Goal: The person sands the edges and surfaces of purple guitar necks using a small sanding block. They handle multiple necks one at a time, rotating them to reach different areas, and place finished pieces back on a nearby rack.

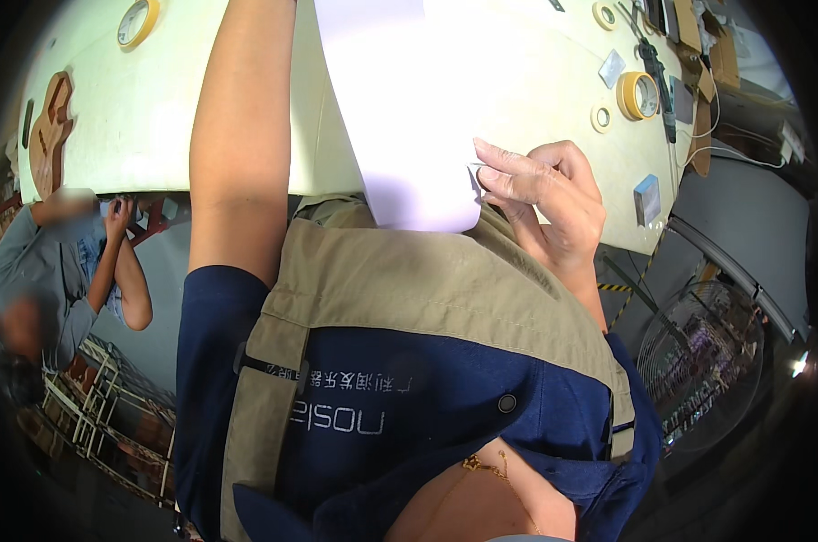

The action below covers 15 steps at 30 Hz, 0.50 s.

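Note:
A long white sheet (409, 172), smooth and overexposed in its upper part, lies over the pale table and reaches past its near edge to my apron. My right hand (549, 194) is at the sheet's right edge, near its lower end. Its thumb and fingers pinch a thin greyish flap (475, 177) there; whether that flap is part of the sheet or a separate film I cannot tell. My left forearm stretches forward along the sheet's left side, and my left hand lies beyond the top of the picture.
On the pale table (138, 108) at right are a wide yellow tape roll (630, 98), a small tape roll (601, 116), a blue-grey block (646, 200) and a dark tool (657, 77). A brown wooden body (50, 140) lies far left. A person (52, 262) sits left; a fan (702, 366) stands right.

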Motion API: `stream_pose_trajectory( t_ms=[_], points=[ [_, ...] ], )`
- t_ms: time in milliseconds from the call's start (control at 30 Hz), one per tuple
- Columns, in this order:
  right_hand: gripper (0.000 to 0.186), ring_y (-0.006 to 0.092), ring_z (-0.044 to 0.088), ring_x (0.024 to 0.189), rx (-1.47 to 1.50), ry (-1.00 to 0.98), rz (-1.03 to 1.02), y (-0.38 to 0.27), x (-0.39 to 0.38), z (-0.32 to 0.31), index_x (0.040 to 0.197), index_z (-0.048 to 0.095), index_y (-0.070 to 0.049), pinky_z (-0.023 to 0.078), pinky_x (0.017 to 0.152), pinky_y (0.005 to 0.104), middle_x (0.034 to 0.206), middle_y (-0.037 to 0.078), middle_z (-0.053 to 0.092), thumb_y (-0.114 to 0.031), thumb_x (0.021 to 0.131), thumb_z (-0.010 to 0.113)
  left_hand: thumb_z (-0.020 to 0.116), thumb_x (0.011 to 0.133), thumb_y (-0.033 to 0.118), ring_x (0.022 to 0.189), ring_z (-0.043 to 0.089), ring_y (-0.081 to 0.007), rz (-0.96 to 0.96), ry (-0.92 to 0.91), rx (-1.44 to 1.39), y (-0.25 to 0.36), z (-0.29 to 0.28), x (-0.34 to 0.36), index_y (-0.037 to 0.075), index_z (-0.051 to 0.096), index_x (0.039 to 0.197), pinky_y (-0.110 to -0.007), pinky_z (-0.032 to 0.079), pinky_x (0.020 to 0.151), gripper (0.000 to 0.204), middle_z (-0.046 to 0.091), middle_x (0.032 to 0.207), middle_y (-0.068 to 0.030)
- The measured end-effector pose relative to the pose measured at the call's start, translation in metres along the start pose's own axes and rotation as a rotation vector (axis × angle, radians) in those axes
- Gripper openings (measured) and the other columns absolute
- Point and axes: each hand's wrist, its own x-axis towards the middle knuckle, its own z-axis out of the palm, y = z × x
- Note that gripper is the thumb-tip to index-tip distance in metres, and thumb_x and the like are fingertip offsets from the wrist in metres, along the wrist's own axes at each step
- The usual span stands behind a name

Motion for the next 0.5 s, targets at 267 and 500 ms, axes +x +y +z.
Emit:
stream_pose_trajectory(
  t_ms=[267,500],
  points=[
    [0.018,0.0156,0.047,0.063,-0.036,-0.007,0.003,0.001,-0.002,0.0,0.078,0.072,-0.009,0.04,0.058,0.0241,0.094,0.003,0.074,-0.01,0.063,0.081,0.046,0.101,0.033,0.125,0.05,-0.022,0.093,-0.029,0.122,-0.01,-0.002,0.006,0.0,0.052,0.134,-0.03,0.037,0.106,0.047,0.055,0.136,-0.0134],
    [0.019,0.0146,0.047,0.063,0.047,-0.018,0.11,-0.002,0.0,-0.001,0.078,0.071,-0.008,0.039,0.056,0.0236,0.092,0.002,0.075,-0.01,0.061,0.081,0.046,0.101,0.035,0.125,0.05,-0.0221,0.019,-0.033,0.058,0.001,0.0,0.003,0.001,0.052,0.134,-0.03,0.037,0.106,0.048,0.055,0.136,-0.0127]
  ],
)
